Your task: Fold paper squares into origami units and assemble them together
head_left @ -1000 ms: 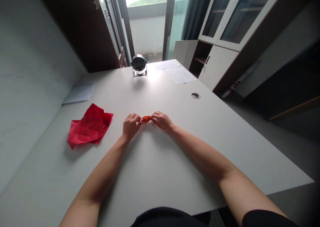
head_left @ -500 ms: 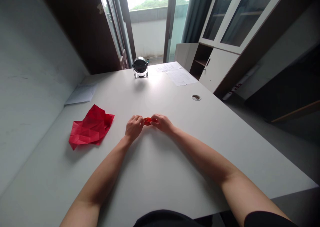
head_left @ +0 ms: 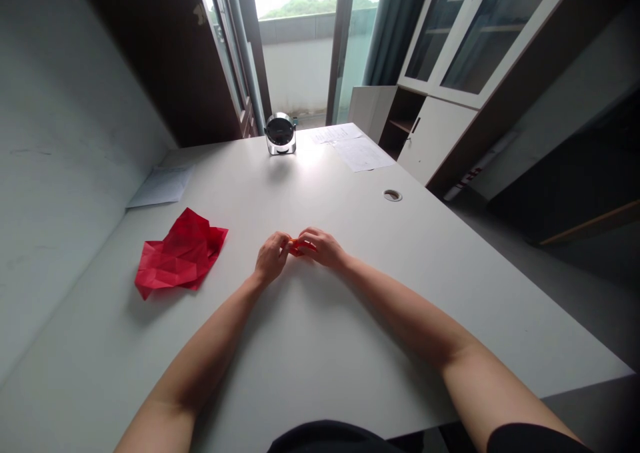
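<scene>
Between my two hands is a small folded red-orange paper [head_left: 295, 247], just above or on the white table [head_left: 320, 333]. My left hand [head_left: 273, 256] pinches its left end, fingers closed. From the right, my right hand [head_left: 321, 246] grips the other side with thumb and fingers, and red shows between them. Much of the folded paper is hidden by the fingers. Off to the left lies a larger sheet of creased red paper [head_left: 181, 254], spread unevenly on the table and touched by neither hand.
A round black device on a silver stand [head_left: 281, 134] is at the table's far edge. White papers [head_left: 361, 152] lie at the back right, another paper [head_left: 161, 186] by the left wall. A cable hole [head_left: 393, 195] is at the right. Cabinets [head_left: 440, 133] stand beyond.
My hands have come closer together, with the left moving slightly right. The folded paper has turned a little, and less of it shows between the fingers.
</scene>
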Demonstrator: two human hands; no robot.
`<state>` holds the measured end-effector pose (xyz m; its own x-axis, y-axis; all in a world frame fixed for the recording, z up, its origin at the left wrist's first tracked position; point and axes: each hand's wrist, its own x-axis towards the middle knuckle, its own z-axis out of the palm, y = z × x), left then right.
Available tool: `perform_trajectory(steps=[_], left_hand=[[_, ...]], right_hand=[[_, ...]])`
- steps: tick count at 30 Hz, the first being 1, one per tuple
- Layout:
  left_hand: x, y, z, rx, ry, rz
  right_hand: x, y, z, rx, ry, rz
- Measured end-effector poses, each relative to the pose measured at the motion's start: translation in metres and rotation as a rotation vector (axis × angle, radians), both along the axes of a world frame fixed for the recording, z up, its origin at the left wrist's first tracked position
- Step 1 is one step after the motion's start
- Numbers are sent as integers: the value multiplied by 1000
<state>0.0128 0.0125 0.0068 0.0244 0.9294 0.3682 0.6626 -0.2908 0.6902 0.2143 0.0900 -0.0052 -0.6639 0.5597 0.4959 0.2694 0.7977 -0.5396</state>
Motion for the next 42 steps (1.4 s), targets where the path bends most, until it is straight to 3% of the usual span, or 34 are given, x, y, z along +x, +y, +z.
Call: perform_trajectory(steps=[7, 11, 17, 22, 29, 35, 42], left_hand=[[2, 7, -3, -187, -621, 23], [1, 11, -5, -262, -833, 2], [-1, 12, -9, -326, -981, -24], [0, 10, -3, -391, -1106, -125], [1, 10, -5, -364, -1290, -123], [1, 11, -11, -366, -1325, -145], [8, 8, -2, -390, -1279, -155]], right_hand=[[0, 2, -3, 80, 3, 47], [0, 2, -1, 143, -23, 30], [1, 1, 1, 193, -39, -10], [1, 0, 3, 175, -37, -52], [2, 0, 3, 170, -69, -16], [0, -1, 0, 148, -82, -1], [-2, -3, 0, 144, -34, -13]])
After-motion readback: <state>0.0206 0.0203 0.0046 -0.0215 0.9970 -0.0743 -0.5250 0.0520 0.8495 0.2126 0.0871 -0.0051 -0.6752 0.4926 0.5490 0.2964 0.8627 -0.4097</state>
